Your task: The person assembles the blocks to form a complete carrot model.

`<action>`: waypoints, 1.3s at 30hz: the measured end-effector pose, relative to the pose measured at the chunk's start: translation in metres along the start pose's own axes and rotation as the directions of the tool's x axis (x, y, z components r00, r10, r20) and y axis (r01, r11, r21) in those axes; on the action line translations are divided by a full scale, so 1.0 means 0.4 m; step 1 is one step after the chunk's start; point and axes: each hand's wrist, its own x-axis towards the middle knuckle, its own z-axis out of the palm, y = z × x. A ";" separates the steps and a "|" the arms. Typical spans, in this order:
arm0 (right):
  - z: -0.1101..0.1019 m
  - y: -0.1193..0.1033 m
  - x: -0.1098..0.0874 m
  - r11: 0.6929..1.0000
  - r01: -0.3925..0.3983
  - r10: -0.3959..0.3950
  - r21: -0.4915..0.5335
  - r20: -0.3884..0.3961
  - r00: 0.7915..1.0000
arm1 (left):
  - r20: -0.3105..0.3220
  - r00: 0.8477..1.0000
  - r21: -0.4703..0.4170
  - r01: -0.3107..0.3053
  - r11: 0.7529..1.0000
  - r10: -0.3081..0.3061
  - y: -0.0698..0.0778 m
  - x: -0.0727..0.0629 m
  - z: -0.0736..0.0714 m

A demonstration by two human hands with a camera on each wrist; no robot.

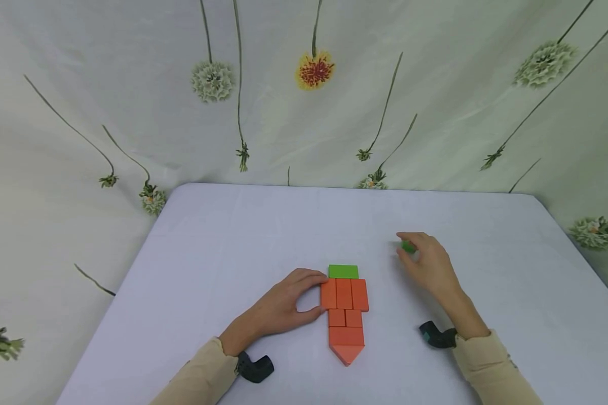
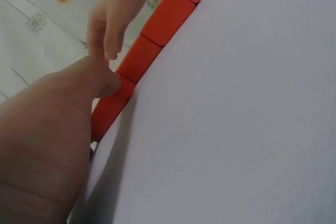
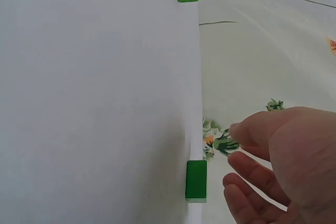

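My left hand (image 1: 286, 304) grips the leftmost orange block (image 1: 328, 293) of a flat figure, index fingertip at its upper corner and thumb at its lower one. Two like blocks stand beside it, with a green block (image 1: 343, 271) along their far side. Toward me come two small orange blocks, a wider orange block (image 1: 347, 336) and an orange triangular block (image 1: 347, 354) pointing at me. My right hand (image 1: 428, 264) hovers around a second green block (image 3: 196, 179), thumb and fingers spread. In the right wrist view that block stands apart from the fingertips.
The blocks lie on a white-covered table (image 1: 263, 225). A flowered cloth (image 1: 147, 84) hangs behind it and along the sides. Dark curved wrist mounts (image 1: 255, 368) stick out from both wrists close over the table.
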 end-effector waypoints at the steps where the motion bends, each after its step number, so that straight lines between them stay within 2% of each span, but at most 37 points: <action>1: -0.002 0.004 0.000 1.000 -0.008 0.008 -0.005 -0.005 1.000 | -0.002 1.000 0.002 -0.003 1.000 0.003 0.000 0.000 0.000; 10: -0.007 0.031 -0.001 0.997 -0.045 0.045 -0.065 -0.011 0.999 | 0.009 1.000 -0.001 0.016 1.000 -0.016 -0.003 0.002 0.001; 18: -0.009 0.038 0.002 0.992 -0.085 0.089 -0.096 0.044 0.995 | -0.004 1.000 -0.004 -0.006 1.000 0.006 -0.002 0.002 0.000; 22: -0.006 0.041 0.001 0.994 -0.079 0.083 -0.080 0.052 0.995 | -0.004 1.000 -0.006 -0.006 1.000 0.006 -0.001 0.002 0.000; 30: 0.002 0.043 -0.002 0.995 -0.059 0.060 -0.084 0.014 0.998 | 0.011 1.000 -0.015 0.019 1.000 -0.019 -0.002 0.001 0.002; 39: 0.006 0.044 -0.001 0.992 -0.083 0.085 -0.094 0.018 0.996 | 0.012 1.000 -0.012 0.019 1.000 -0.019 0.000 0.001 0.001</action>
